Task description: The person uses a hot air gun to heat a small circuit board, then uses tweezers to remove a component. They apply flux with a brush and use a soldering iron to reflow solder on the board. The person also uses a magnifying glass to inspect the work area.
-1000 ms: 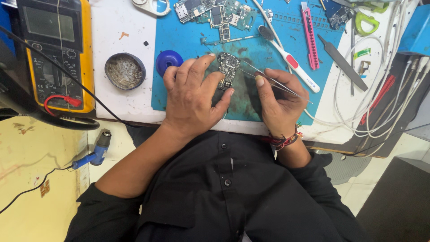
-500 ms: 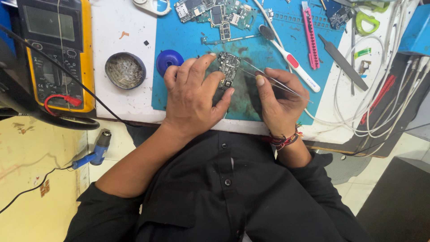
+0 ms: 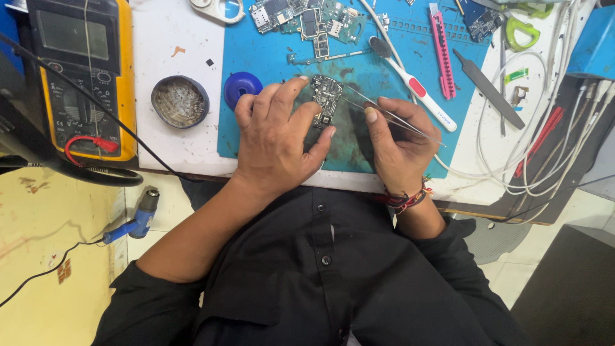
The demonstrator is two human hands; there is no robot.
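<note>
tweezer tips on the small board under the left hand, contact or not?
Touching. Head view: the tweezers in the right hand run up-left and their tips end on the circuit board, which the left hand pins down.

Two hands are over the blue mat (image 3: 269,138): one left hand (image 3: 277,142) and one right hand (image 3: 398,146). There is one small circuit board (image 3: 326,99) between them and one pair of thin tweezers (image 3: 384,114). At the top edge lies one cluster of other circuit boards (image 3: 306,19); the exact number I cannot tell. I count one yellow multimeter (image 3: 80,70), one round tin (image 3: 180,101), one blue round cap (image 3: 242,86), one white brush (image 3: 413,80), one pink tool (image 3: 442,51), one grey flat tool (image 3: 490,88) and one blue heat tool (image 3: 131,221). Several white cables (image 3: 544,147) lie at the right.
</note>
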